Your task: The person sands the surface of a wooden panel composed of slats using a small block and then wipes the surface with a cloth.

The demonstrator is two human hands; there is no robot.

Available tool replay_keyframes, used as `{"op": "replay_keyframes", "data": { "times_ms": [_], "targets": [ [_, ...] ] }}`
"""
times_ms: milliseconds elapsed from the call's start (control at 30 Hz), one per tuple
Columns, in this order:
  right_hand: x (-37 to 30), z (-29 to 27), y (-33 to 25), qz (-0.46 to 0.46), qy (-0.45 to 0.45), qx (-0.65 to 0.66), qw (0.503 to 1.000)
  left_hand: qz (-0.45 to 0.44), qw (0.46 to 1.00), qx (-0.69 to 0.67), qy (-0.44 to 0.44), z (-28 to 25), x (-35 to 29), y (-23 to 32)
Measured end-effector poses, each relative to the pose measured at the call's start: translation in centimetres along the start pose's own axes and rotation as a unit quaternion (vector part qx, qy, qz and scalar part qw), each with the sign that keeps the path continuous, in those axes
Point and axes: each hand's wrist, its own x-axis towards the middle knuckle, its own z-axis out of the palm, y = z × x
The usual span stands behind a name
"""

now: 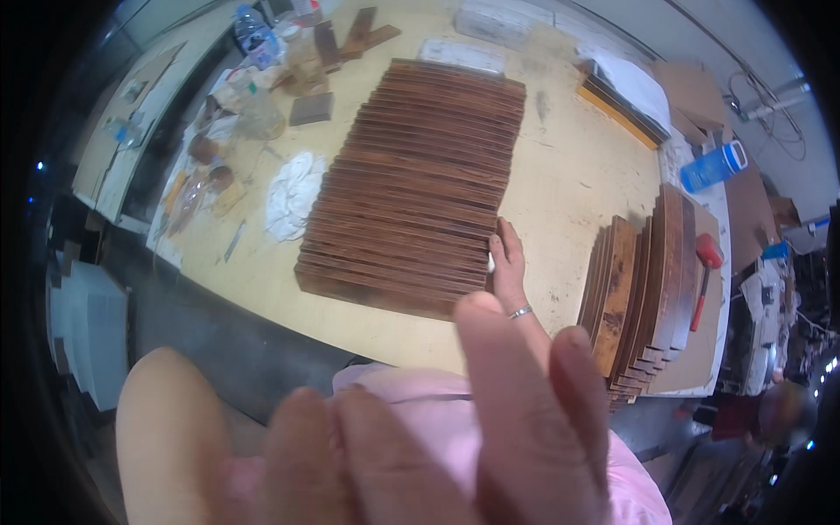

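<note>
A long row of dark brown wooden strips [411, 192] lies side by side, packed closely, on the pale table in front of me. At its right edge, near the front, my right hand [509, 262] rests with fingers stretched along the strip ends. A bracelet circles that wrist. Something small and white [491, 262] shows between this hand and the strips; what it is cannot be made out. My left hand [437, 429] is raised very close to the camera, its fingers apart, large and blurred, with nothing seen in it. It covers part of my lap and right forearm.
A crumpled white cloth [295, 197] lies left of the strips. Bottles [255, 37] and jars crowd the far left. More curved wooden pieces [643, 280] stand stacked at right, near a red mallet [707, 254] and a blue bottle [713, 167]. A dark block [311, 109] sits behind the cloth.
</note>
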Motion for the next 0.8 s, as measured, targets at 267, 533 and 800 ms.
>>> {"op": "replay_keyframes", "data": {
  "times_ms": [267,533,800],
  "targets": [
    [0.2,-0.3,1.1,-0.051,-0.004,-0.079,0.996,-0.007,1.000,0.005,0.008,-1.1,-0.5,0.6],
    [-0.7,0.7,0.7,0.011,-0.013,-0.022,1.000,-0.188,0.979,-0.062,0.053,-1.4,-6.7,-4.8],
    [-0.3,-0.2,-2.8,0.112,-0.006,0.224,0.968,-0.583,0.733,-0.349,0.033,22.9,-19.6,-15.2]
  ]
}}
